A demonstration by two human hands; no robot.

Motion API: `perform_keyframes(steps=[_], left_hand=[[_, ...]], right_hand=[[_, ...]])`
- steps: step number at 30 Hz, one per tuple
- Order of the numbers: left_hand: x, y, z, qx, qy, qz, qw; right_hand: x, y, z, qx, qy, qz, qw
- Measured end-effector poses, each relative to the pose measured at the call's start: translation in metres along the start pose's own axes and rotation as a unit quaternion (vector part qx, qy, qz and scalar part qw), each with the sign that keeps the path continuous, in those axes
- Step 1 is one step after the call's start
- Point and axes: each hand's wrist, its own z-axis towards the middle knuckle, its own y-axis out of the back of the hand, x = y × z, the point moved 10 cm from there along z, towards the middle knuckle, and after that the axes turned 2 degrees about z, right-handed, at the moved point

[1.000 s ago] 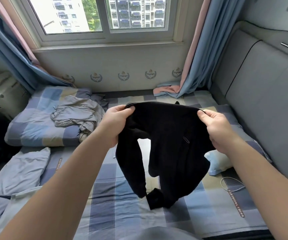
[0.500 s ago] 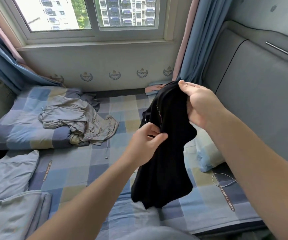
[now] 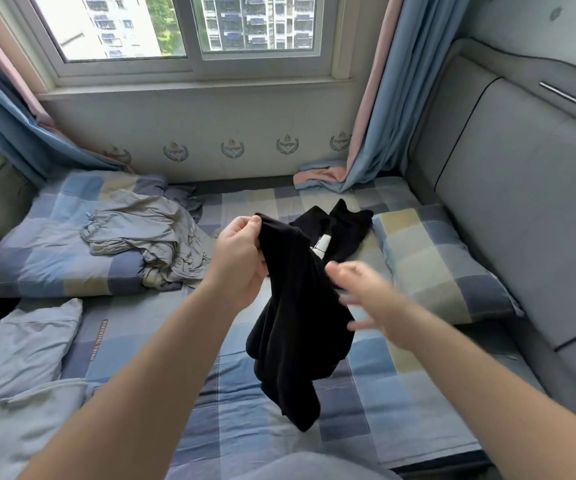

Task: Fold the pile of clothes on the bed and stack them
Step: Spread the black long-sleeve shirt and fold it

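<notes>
The left hand (image 3: 241, 258) clamps its fingers (image 3: 246, 223) on the top edge of a black garment (image 3: 293, 327) hanging limp over the middle of the checked bed (image 3: 245, 427). The blurred right hand (image 3: 362, 296), fingers apart, reaches its right side. The cloth looks soft and light, likely best held at two top corners.

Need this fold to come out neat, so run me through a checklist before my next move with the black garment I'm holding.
1. Left hand grips the black garment at its top edge: ok.
2. Right hand has hold of the cloth: cannot tell; it is blurred, with its fingers spread beside it.
3. Garment hangs flat: not ok; it is bunched in folds.
4. Bare checked sheet below for laying it down: ok.
5. Second black garment beyond is folded: cannot tell.
6. Grey garment is folded: not ok; it lies crumpled on the folded quilt.
</notes>
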Motion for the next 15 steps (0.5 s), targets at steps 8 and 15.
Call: perform_keyframes(steps=[8,15], left_hand=[[0.013,0.005,0.002,-0.013,0.068,-0.15,0.986],[0.019,0.053,0.015,-0.082,0.046,-0.124,0.988]], right_hand=[[-0.041,-0.023,0.054,-0.023,0.082,-0.085,0.993],[-0.026,-0.003,0.07,-0.046,0.135,-0.133,0.981]])
